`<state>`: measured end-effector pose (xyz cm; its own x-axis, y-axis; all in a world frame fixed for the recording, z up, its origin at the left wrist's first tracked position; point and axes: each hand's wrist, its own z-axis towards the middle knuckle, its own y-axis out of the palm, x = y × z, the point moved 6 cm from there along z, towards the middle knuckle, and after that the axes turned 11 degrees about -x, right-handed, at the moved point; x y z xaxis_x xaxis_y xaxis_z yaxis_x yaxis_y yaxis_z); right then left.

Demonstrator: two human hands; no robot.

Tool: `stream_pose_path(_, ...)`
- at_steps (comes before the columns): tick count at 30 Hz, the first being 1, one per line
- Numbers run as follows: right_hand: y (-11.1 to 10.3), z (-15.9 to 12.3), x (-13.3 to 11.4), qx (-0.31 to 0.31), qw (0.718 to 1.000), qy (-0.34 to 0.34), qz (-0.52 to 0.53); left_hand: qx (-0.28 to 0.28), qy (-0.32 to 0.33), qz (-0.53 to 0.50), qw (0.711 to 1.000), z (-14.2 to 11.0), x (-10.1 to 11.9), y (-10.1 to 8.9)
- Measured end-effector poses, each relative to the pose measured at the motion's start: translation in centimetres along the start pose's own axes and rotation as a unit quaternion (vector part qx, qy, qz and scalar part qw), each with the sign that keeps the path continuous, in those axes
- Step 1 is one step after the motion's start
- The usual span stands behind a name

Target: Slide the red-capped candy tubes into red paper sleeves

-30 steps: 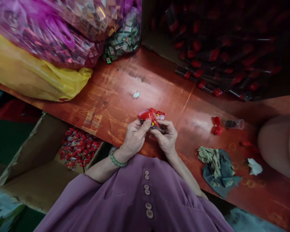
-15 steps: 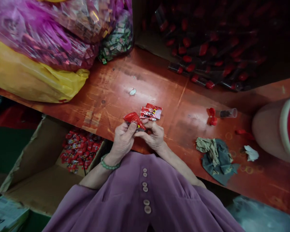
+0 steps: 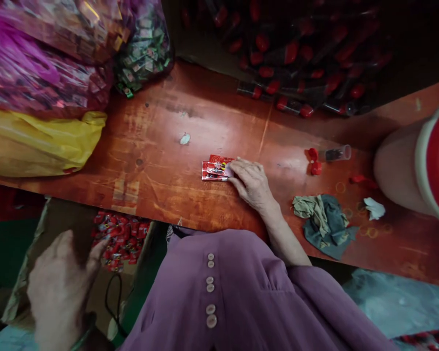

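My left hand [image 3: 64,280], blurred by motion, reaches over the cardboard box [image 3: 53,229] below the table edge. Its fingers are apart and I see nothing in it. Red packed pieces [image 3: 120,239] lie heaped in the box just beyond its thumb. On the table, my right hand [image 3: 254,184] pinches the right end of a small red printed packet [image 3: 215,168], thumb below and fingers above. More than one layer of printed packet seems to overlap there, partly hidden by the fingers.
Bags of small wrapped pieces [image 3: 142,48] and a yellow bag [image 3: 47,141] stand at left. Red-capped tubes [image 3: 292,105] fill the dark box at the back. At right are an open tube [image 3: 337,153], a cloth [image 3: 327,224] and a large tub [image 3: 402,161].
My left hand has left the middle with the red piece and moved down-left over the box; that piece no longer shows. My right hand has moved onto the packet. The view has shifted.
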<state>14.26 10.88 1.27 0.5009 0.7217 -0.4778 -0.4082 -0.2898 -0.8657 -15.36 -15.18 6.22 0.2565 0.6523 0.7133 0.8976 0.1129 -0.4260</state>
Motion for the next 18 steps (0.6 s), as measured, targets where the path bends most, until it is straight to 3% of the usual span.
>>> stream_pose_path(2, 0.5, 0.0, 0.0, 0.001, 1.000, -0.007, -0.017, 0.153, 0.073, 0.119, 0.978, 0.9, 2.4, 0.5)
stream_pose_path(3, 0.7, -0.1, -0.1, 0.000, 1.000, -0.010, -0.024, 0.185, 0.137, 0.159, 0.960, 1.8, 4.1, 1.9)
stream_pose_path(6, 1.4, -0.1, -0.3, -0.025, 0.999, -0.021, -0.033, 0.082, 0.380, 0.179, 0.904, 6.0, 9.4, 9.1)
stream_pose_path(8, 1.7, -0.1, -0.5, -0.043, 0.997, -0.043, -0.040, 0.032, 0.461, 0.210, 0.862, 8.8, 11.8, 13.3)
stream_pose_path(10, 1.9, 0.1, -0.8, -0.048, 0.994, -0.075, -0.069, 0.022, 0.496, 0.259, 0.828, 10.9, 13.1, 16.2)
stream_pose_path(13, 2.1, 0.3, -1.6, -0.028, 0.985, -0.117, -0.122, 0.043, 0.522, 0.329, 0.786, 12.4, 13.3, 18.0)
stream_pose_path(16, 1.8, 0.5, -2.4, -0.011, 0.981, -0.137, -0.136, 0.069, 0.545, 0.363, 0.752, 12.4, 13.0, 18.0)
stream_pose_path(18, 1.2, 0.9, -2.5, -0.034, 0.984, -0.134, -0.112, 0.090, 0.557, 0.364, 0.741, 12.3, 13.1, 17.6)
